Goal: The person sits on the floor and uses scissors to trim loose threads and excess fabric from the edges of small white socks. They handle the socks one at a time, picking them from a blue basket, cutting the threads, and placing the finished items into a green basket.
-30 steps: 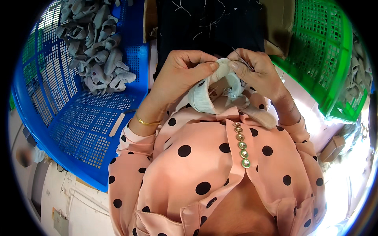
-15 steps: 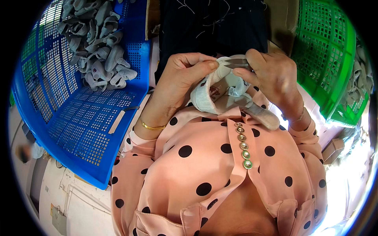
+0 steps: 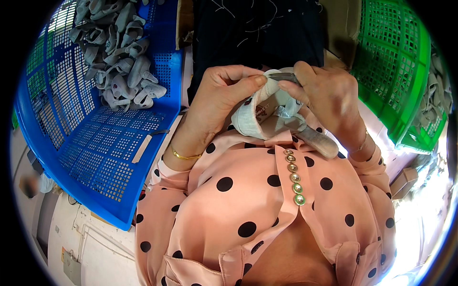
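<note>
Left hand [image 3: 224, 93]: thumb and fingers pinched on the rim of the grey fabric piece [image 3: 260, 117], keeping its edge taut at chest height.
Right hand [image 3: 329, 97]: closed around thread snips [image 3: 310, 136], blades at that edge.
Blue crate [image 3: 90, 157]: similar grey pieces heaped within left reach.
Green crate [image 3: 396, 81]: at right.

Your blouse [image 3: 248, 200] is salmon pink with black polka dots, closed by a short row of gold-rimmed, pale green buttons [image 3: 294, 177]. The small sock [image 3: 267, 112] you hold is light grey, with a little reddish print inside and a white tag. On your left wrist you wear a thin gold bracelet [image 3: 183, 156]. The crate [image 3: 95, 157] to your left is bright blue with a grid of holes, and the heap of socks [image 3: 117, 57] in it is the same light grey. The crate [image 3: 396, 71] to your right is vivid green. The cloth [image 3: 257, 33] ahead of you is black, flecked with pale loose threads.
</note>
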A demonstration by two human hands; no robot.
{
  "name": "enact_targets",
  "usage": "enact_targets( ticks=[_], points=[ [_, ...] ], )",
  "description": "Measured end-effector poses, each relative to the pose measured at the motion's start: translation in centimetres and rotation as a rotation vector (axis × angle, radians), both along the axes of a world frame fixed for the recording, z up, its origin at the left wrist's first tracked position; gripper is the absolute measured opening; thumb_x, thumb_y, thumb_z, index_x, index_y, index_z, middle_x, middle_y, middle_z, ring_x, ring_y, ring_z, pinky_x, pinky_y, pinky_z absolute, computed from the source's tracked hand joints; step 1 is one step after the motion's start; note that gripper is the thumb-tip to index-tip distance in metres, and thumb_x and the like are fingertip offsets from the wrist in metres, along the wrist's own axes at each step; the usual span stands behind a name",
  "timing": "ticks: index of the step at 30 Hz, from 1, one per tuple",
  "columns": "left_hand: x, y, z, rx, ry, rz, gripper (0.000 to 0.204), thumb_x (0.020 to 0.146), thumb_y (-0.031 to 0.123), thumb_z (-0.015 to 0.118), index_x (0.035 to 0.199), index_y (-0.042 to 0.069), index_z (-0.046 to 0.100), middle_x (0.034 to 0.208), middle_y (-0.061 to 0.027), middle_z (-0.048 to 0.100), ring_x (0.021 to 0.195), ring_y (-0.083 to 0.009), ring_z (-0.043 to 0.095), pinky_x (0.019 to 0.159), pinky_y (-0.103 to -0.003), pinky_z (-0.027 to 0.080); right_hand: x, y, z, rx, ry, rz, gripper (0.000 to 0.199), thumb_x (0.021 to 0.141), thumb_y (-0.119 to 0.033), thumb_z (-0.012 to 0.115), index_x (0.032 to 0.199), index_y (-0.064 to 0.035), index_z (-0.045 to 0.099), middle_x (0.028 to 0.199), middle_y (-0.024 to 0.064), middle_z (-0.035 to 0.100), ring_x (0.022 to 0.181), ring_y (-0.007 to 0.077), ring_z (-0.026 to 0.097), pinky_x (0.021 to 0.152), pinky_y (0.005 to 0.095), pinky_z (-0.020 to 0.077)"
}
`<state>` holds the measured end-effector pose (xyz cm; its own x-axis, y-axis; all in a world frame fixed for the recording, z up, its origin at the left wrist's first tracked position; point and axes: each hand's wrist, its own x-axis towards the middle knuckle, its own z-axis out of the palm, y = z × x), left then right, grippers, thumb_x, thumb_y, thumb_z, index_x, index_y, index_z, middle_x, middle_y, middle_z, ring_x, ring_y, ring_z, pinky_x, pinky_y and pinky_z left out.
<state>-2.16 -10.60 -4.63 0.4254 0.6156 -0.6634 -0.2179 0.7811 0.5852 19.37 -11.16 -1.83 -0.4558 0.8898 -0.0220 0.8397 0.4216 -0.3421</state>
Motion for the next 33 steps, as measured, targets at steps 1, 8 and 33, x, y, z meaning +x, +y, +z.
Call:
enact_targets(
  ticks=[1,8,33],
  points=[
    [0.0,0.0,0.1,0.000,0.000,0.000,0.017,0.088,0.008,0.068,0.102,-0.001,0.072,0.089,-0.0094,0.072,0.075,-0.0105,0.067,0.070,-0.023,0.054,-0.1,-0.1,0.3,-0.003,0.000,-0.002,0.038,0.081,-0.040,0.071,0.070,-0.0098,0.051,0.053,0.0040,0.050,0.047,0.0217,0.055,0.041,0.0315,0.0395],
    [0.1,-0.1,0.4,0.024,0.006,0.001,0.016,0.087,0.007,0.068,0.101,0.000,0.072,0.090,-0.0090,0.072,0.079,-0.0119,0.067,0.074,-0.024,0.054,-0.3,-0.6,0.3,0.009,0.039,-0.045,0.036,0.083,-0.036,0.072,0.070,-0.0090,0.051,0.052,0.0047,0.050,0.046,0.0224,0.055,0.041,0.0326,0.0406],
    [0.0,-0.4,0.3,0.053,0.034,-0.041,0.018,0.090,0.007,0.067,0.103,-0.004,0.070,0.087,-0.0091,0.070,0.073,-0.0092,0.065,0.065,-0.020,0.053,-0.6,1.6,-1.7,-0.341,0.359,0.052,0.020,0.079,-0.017,0.070,0.091,-0.0088,0.056,0.071,0.0101,0.062,0.064,0.0314,0.063,0.054,0.0364,0.0470]
  ],
)
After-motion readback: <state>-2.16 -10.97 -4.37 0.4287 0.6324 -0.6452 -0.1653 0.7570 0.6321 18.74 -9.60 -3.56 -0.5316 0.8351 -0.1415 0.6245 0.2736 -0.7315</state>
